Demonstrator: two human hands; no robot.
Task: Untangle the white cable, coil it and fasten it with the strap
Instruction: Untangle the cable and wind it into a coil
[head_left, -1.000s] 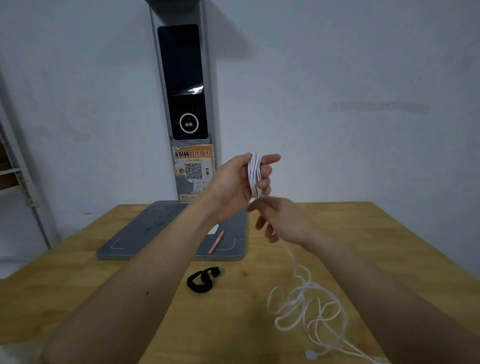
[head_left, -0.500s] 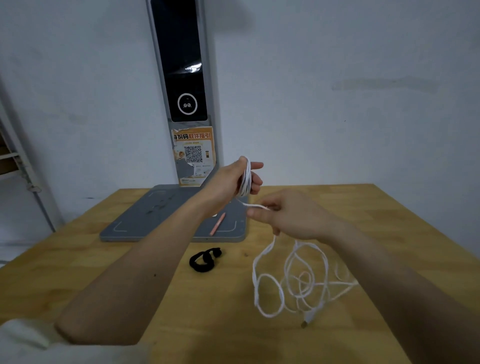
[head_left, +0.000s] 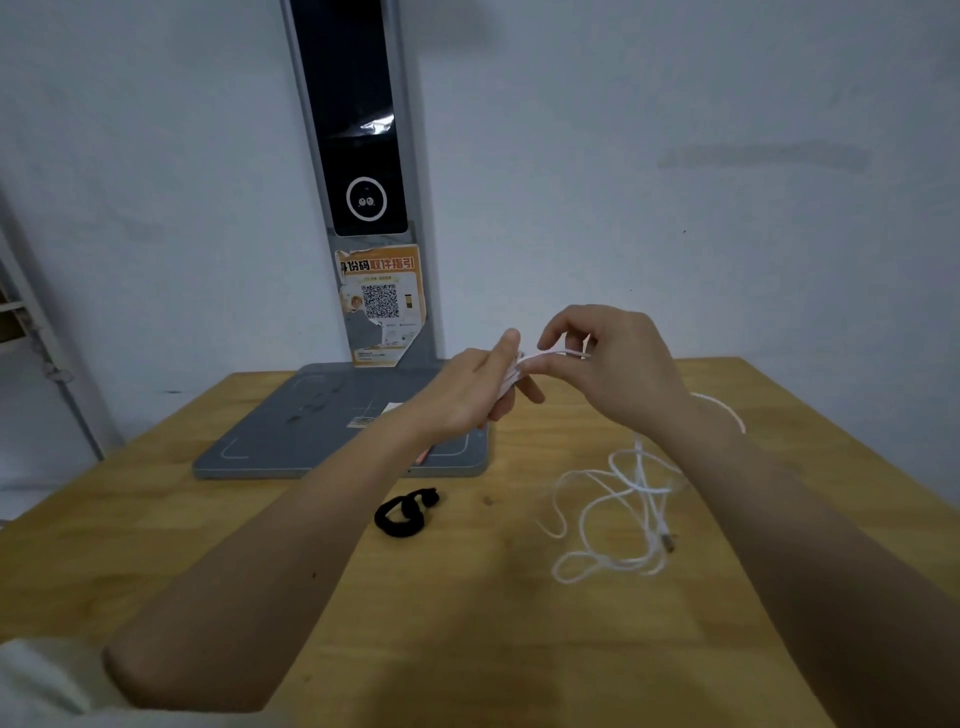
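- Left hand (head_left: 467, 395) was clenched round the turns of white cable (head_left: 623, 499) already wound on it, thumb up; if that grip slackened, I judged the finished turns could slide off the fingers and spring apart.
- Black strap (head_left: 408, 512) lay curled on the tabletop (head_left: 156, 545), near the left forearm and well apart from the loose cable; a sweep of that arm could knock it out of easy reach before the fastening step.
- Right hand (head_left: 608, 364) pinched a length of cable at the left hand's fingertips, laying a turn; pulled too tight, it might drag the bundle out of the left hand's hold.
- Slack cable trailed from under the right wrist into overlapping loops on the tabletop, to the right of the strap; those crossings looked likely to cinch into a knot if fed in without being shaken free.
- Plug end (head_left: 670, 543) rested at the right edge of the loops, and I judged it could catch in a loop as the slack rose.
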